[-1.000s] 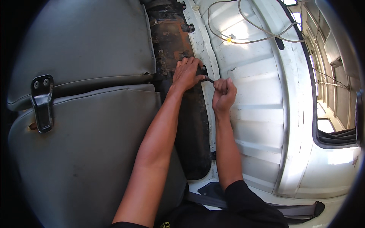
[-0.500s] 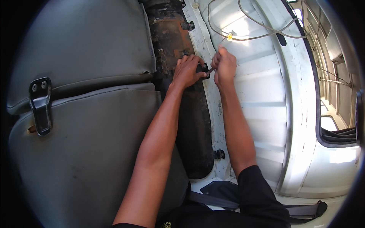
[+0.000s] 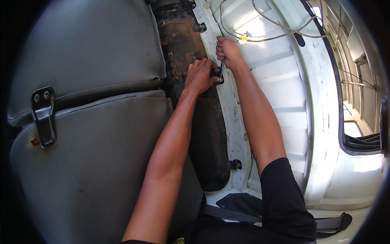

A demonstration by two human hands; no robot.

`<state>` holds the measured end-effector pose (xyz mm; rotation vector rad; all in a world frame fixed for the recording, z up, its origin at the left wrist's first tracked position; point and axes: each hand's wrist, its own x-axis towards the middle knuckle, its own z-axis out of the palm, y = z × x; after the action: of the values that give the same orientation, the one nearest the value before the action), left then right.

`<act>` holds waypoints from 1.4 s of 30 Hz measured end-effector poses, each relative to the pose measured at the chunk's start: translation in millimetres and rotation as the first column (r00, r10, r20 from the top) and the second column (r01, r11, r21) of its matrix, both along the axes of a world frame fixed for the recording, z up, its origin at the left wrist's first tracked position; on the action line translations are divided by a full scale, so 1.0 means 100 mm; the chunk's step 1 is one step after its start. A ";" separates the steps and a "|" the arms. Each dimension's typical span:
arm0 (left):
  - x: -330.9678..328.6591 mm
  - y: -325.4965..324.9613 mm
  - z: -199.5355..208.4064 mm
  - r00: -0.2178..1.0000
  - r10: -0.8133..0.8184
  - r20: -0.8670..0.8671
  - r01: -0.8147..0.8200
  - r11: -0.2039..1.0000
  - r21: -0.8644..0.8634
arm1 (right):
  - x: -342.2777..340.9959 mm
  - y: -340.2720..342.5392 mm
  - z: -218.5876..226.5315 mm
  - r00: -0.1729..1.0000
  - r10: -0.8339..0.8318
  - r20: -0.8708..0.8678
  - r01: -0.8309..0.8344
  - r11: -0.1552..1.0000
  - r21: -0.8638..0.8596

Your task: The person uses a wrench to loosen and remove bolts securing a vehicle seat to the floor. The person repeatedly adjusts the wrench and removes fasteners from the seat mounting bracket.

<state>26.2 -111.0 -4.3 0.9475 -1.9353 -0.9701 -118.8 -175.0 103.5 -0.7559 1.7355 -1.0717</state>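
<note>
A slim metal wrench [image 3: 222,70] runs from my right hand [image 3: 228,52] down to a small black bracket [image 3: 219,77] on the white metal ledge. The fingers of that hand are closed around the wrench's far end. My left hand [image 3: 199,75] lies at the edge of the dark opening, its fingers curled and its thumb reaching to the bracket, at the wrench's lower end. The fastener under the wrench is too small to make out.
Grey padded seats [image 3: 89,162] fill the left side, with a black metal latch [image 3: 42,118]. A rusty, dirty surface [image 3: 178,36] lies in the opening. Another black bracket [image 3: 235,164] sits nearer me. A loose cable [image 3: 280,37] crosses the white panel. A grey strap [image 3: 231,213] lies nearby.
My right hand has swung away from me and to the left, turning the wrench from slanted rightward to nearly straight ahead. My left hand stays at the bracket.
</note>
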 end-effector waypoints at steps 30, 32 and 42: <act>0.00 0.01 0.00 0.999 -0.019 0.039 0.020 0.999 -0.037 | 0.33 2.04 -0.54 0.998 -0.048 -0.046 -0.011 0.564 -0.826; 0.00 0.01 0.01 0.999 -0.031 0.033 0.032 0.999 -0.037 | 0.41 1.92 -0.41 0.996 -0.092 0.001 0.053 0.571 -0.819; 0.04 -0.02 -0.03 0.999 -0.050 0.007 0.050 0.999 0.007 | 0.25 1.68 -0.12 0.967 -0.077 0.243 0.237 0.625 -0.744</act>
<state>29.8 -112.7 -6.9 0.9114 -1.9711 -1.0039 -93.9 -7.4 91.9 -0.9750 1.1375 -2.0041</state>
